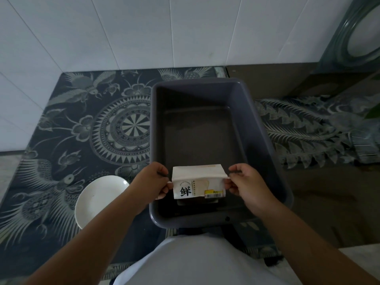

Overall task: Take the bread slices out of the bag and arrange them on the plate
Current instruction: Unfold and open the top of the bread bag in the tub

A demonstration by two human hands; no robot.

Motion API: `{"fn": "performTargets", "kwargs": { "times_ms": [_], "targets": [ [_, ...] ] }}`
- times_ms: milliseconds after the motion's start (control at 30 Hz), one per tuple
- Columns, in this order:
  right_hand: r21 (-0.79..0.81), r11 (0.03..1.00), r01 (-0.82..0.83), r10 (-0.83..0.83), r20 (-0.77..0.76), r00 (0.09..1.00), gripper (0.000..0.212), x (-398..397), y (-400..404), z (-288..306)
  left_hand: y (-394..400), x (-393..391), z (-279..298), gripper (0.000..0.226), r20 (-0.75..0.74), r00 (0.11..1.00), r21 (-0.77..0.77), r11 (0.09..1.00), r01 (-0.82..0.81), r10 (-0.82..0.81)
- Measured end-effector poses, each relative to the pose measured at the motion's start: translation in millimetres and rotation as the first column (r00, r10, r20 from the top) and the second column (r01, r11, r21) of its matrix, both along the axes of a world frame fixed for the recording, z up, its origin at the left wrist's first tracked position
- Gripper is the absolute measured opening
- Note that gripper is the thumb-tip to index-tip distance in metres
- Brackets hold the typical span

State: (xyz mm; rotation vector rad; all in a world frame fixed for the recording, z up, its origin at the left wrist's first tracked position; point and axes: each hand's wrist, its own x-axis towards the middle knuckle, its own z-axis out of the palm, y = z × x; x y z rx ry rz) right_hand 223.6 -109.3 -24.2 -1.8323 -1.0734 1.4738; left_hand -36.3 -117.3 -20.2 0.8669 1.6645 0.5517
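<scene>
Currently the bread bag point(198, 182) is held above the near end of the grey tub point(265, 128), its top folded over and its printed face turned toward the camera. No bread slices are visible; the bag appears closed, so the contents cannot be confirmed.

Grip state: the left hand point(153, 182) pinches the left edge of the bag just under the fold, and the right hand point(244, 182) pinches the right edge at the same height. Both grips are closed on the bag, thumbs on the near face and the fingers mostly hidden behind it.

Step in hand, as judged: opening the bag. Recommended procedure:
1. Unfold the top flap before pulling the sides apart.
2. Pull evenly with both hands so the seal parts along its length and the paper does not tear down one side.
3. Keep the bag upright, so nothing spills into the tub.

The white plate point(98, 199) lies on the patterned cloth point(61, 124), left of the tub and partly hidden by the left forearm. It looks bare. Move the opened bag toward it before lifting slices out.
</scene>
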Motion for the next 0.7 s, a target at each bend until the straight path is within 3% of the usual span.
{"fn": "performTargets", "kwargs": {
  "times_ms": [233,433,567,700],
  "targets": [
    [-0.048,0.996,0.081,-0.085,-0.092,0.992,0.016,-1,-5,-5,-4,-1,-3,0.021,0.005,1.000,0.019,1.000,-0.002,0.002],
    [0.060,0.998,-0.002,0.004,-0.042,0.999,0.018,7,-11,-2,-15,-1,-2,0.018,-0.186,0.979,0.158,0.980,0.116,-0.086],
    [0.134,0.989,-0.059,0.066,-0.046,0.997,0.016,7,-14,2,-20,3,5,0.015,-0.203,0.975,0.201,0.970,0.135,-0.093],
    [0.196,0.974,-0.113,0.125,-0.049,0.991,0.020,4,-15,4,-23,3,11,0.028,-0.313,0.940,0.312,0.920,0.239,-0.138]
  ]
}}
